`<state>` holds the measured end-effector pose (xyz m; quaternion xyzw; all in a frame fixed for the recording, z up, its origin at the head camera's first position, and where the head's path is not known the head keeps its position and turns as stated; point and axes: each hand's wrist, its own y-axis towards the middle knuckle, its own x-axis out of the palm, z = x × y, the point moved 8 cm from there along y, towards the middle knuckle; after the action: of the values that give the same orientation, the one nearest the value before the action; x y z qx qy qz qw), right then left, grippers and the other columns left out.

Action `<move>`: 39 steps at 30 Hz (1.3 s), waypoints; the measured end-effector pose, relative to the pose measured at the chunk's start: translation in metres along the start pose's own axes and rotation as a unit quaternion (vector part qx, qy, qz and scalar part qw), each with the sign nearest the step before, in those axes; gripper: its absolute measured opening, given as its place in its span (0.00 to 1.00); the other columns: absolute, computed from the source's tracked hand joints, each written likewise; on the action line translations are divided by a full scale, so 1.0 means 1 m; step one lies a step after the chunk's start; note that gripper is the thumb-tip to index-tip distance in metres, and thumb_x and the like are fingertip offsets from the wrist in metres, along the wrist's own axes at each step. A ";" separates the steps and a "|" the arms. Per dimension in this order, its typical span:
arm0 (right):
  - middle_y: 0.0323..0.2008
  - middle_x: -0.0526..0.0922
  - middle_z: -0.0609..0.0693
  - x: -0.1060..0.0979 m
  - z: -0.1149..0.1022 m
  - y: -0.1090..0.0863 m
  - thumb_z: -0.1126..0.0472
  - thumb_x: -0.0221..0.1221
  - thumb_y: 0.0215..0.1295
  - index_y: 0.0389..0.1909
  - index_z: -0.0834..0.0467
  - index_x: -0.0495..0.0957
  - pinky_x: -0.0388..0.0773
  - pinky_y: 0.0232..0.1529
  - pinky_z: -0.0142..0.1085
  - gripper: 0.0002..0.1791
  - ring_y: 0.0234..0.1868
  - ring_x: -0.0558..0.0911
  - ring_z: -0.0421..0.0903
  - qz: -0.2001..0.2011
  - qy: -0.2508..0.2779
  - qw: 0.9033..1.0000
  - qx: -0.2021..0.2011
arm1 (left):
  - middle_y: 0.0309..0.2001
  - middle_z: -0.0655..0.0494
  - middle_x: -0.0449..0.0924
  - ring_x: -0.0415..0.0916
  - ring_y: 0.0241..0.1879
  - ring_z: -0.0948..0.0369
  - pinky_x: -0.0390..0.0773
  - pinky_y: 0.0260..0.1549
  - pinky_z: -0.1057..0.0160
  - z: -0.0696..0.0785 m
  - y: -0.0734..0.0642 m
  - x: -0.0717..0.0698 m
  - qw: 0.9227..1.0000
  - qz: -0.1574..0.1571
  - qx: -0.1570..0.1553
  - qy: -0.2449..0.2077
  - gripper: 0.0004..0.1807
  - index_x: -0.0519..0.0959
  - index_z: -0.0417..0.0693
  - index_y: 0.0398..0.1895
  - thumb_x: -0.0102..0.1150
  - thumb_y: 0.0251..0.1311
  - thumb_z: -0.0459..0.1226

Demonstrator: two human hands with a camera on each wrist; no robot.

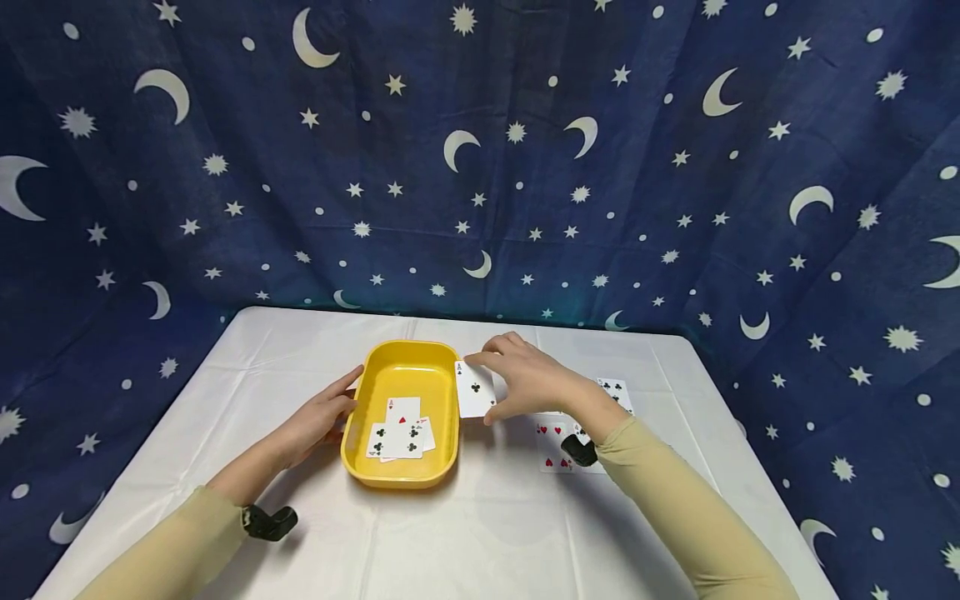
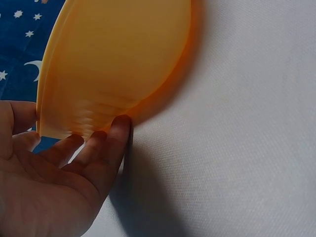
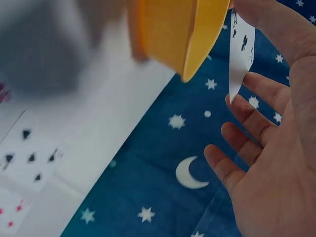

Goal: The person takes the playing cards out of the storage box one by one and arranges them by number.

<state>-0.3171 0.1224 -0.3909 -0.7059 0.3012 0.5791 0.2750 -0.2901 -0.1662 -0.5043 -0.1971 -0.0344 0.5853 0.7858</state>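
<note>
My right hand (image 1: 525,377) pinches an ace of clubs (image 1: 475,389) by its edges, thumb on one side and fingertips on the other. The card hangs beside the right rim of a yellow plastic tray (image 1: 401,478), face toward me in the head view. My left hand (image 1: 318,421) rests against the tray's left side; in the left wrist view its fairly straight fingers (image 2: 94,148) touch the outer wall. Inside the tray, a four of clubs (image 1: 395,441) overlaps an ace of hearts (image 1: 402,407) and another red ace (image 1: 428,435).
To the right, several face-up cards lie on the white tablecloth (image 1: 465,542), among them a hearts card (image 1: 551,446) and a black-suited card (image 1: 615,390), partly hidden by my right forearm. A five of spades (image 3: 30,158) shows in the right wrist view. A starry blue curtain (image 1: 420,150) hangs behind.
</note>
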 end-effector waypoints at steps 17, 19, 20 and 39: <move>0.62 0.71 0.46 0.025 0.044 -0.090 0.40 0.78 0.45 0.73 0.44 0.70 0.72 0.62 0.49 0.51 0.65 0.66 0.48 -0.006 0.004 1.000 0.029 | 0.80 0.39 0.47 0.62 0.71 0.42 0.75 0.61 0.45 0.001 0.000 0.001 1.000 -0.008 -0.004 0.006 0.38 0.43 0.67 0.84 0.42 0.76 0.40; 0.61 0.71 0.45 0.030 0.046 -0.099 0.39 0.79 0.44 0.73 0.44 0.71 0.71 0.63 0.50 0.52 0.65 0.67 0.49 -0.002 0.006 1.000 0.028 | 0.80 0.38 0.47 0.62 0.71 0.42 0.75 0.61 0.45 0.001 0.000 0.001 1.000 -0.009 -0.004 0.006 0.38 0.42 0.67 0.84 0.42 0.76 0.40; 0.61 0.71 0.46 0.033 0.046 -0.104 0.39 0.79 0.43 0.73 0.45 0.71 0.70 0.64 0.51 0.52 0.66 0.67 0.50 0.000 0.004 1.000 0.026 | 0.80 0.38 0.47 0.62 0.71 0.42 0.75 0.61 0.45 0.001 0.000 0.001 1.000 -0.009 -0.003 0.006 0.38 0.42 0.67 0.84 0.42 0.76 0.40; 0.55 0.73 0.42 0.077 0.033 -0.165 0.34 0.78 0.37 0.69 0.48 0.76 0.73 0.58 0.48 0.53 0.58 0.70 0.44 0.023 -0.004 1.000 0.012 | 0.80 0.38 0.47 0.62 0.71 0.41 0.76 0.59 0.46 0.001 0.000 0.001 1.000 -0.016 0.000 0.006 0.38 0.41 0.67 0.84 0.41 0.77 0.40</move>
<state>-0.2048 0.2487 -0.4657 -0.6932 0.3235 0.5841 0.2714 -0.2901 -0.1647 -0.5037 -0.1997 -0.0331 0.5716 0.7952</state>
